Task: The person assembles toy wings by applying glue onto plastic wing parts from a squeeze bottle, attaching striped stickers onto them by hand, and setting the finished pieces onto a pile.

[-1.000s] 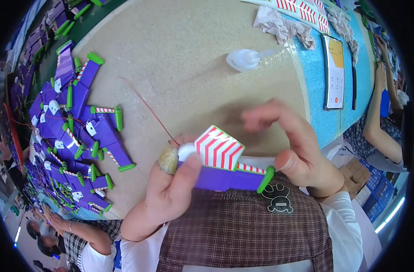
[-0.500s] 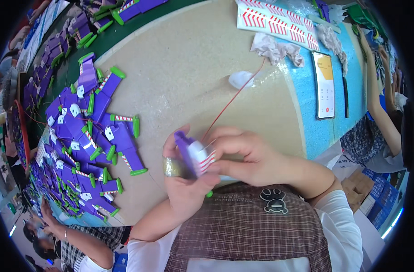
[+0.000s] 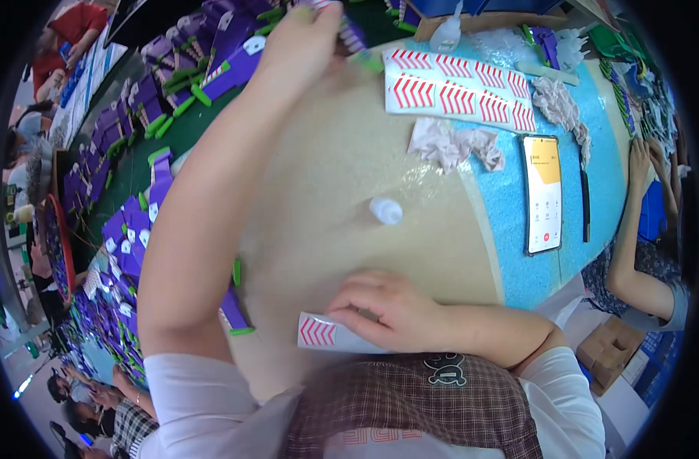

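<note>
My left hand (image 3: 307, 38) is stretched to the far edge of the table, over the green belt. Its fingers are curled at a purple wing-shaped plastic piece (image 3: 353, 34) with red-and-white stripes, blurred and partly hidden by the hand. Close to my apron, my right hand (image 3: 384, 310) has its fingers bent onto a white sticker strip (image 3: 317, 333) printed with red chevrons, gripping its upper edge. Beyond that hand, a small white bottle (image 3: 385, 210) lies on the beige tabletop.
Many purple-and-green pieces (image 3: 128, 241) are heaped at left; others lie along the green belt (image 3: 185, 138). At the far right are a chevron sticker sheet (image 3: 456, 90), crumpled tissue (image 3: 449, 144) and a phone (image 3: 543, 195) on blue covering. Co-workers sit on both sides.
My left hand has gone from in front of me to the far belt with the purple piece. My right hand has let go of that piece and come down onto the sticker strip.
</note>
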`<state>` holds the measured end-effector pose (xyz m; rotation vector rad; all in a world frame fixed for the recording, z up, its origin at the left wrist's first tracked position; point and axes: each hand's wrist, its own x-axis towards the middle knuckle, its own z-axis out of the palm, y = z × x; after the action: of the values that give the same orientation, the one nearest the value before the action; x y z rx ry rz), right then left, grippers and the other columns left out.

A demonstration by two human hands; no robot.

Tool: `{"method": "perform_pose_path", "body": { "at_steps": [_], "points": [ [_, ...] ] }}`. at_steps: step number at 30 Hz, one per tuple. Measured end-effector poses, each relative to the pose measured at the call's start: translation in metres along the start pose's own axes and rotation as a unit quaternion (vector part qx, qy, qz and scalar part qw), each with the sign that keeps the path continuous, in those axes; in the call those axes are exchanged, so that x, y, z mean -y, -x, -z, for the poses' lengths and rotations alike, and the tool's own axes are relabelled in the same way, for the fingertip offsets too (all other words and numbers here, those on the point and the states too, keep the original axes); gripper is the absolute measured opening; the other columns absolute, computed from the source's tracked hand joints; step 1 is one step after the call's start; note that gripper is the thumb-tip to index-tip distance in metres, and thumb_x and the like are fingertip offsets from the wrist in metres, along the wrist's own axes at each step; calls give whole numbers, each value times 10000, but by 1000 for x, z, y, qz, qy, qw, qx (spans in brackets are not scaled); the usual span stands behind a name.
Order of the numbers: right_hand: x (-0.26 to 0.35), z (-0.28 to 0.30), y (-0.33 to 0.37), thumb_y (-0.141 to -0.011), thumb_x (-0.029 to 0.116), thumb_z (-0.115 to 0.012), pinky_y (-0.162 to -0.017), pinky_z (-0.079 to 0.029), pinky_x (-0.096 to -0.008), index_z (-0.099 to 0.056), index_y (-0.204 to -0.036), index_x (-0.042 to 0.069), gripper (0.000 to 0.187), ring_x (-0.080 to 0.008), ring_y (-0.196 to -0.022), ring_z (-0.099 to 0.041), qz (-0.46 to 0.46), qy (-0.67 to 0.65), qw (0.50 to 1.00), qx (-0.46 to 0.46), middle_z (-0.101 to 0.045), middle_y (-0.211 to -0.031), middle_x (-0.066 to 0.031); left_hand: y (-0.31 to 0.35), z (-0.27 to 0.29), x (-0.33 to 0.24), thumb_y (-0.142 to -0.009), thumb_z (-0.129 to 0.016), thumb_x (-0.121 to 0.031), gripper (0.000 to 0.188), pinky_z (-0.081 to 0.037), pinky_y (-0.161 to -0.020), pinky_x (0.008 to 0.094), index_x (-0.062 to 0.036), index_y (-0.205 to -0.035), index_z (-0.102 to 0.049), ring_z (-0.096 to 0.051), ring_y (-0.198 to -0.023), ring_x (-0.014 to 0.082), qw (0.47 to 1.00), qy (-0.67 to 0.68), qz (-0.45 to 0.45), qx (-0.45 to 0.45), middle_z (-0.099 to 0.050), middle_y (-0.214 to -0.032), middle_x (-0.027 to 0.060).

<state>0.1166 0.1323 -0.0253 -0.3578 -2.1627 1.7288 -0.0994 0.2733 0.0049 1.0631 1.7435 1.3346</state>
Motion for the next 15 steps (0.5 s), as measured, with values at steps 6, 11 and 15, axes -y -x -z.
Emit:
{"method": "perform_pose_path", "body": {
  "at_steps": [6,11,15],
  "points": [
    [1,-1,1,-809,129,-603,-653,-458,-374,-587,-834,42,91,-275,-741,-569,-27,2,999,20,-571,-775,-103,-87,14,12,-845,-468,-252,313,-488,-838,350,-59,-1023,-638,-578,-1041,277,883,-420,-208,-17,-634,-1041,142],
    [4,0,6,-793,158,-608,-703,-461,-369,-588,-908,59,153,-267,-819,-562,14,30,999,4,-564,-860,-89,-56,46,7,-805,-608,-160,176,-484,-603,262,-35,-907,-539,-584,-673,154,996,69,29,-57,-592,-803,60],
    [10,5,6,-739,213,-643,-837,-431,-361,-555,-1108,55,410,-278,-1021,-513,121,176,969,-126,-530,-1094,-102,105,58,6,-818,-572,-133,262,-485,-678,292,-8,-1044,-528,-587,-762,142,985,96,129,-68,-603,-905,61]
  ]
}}
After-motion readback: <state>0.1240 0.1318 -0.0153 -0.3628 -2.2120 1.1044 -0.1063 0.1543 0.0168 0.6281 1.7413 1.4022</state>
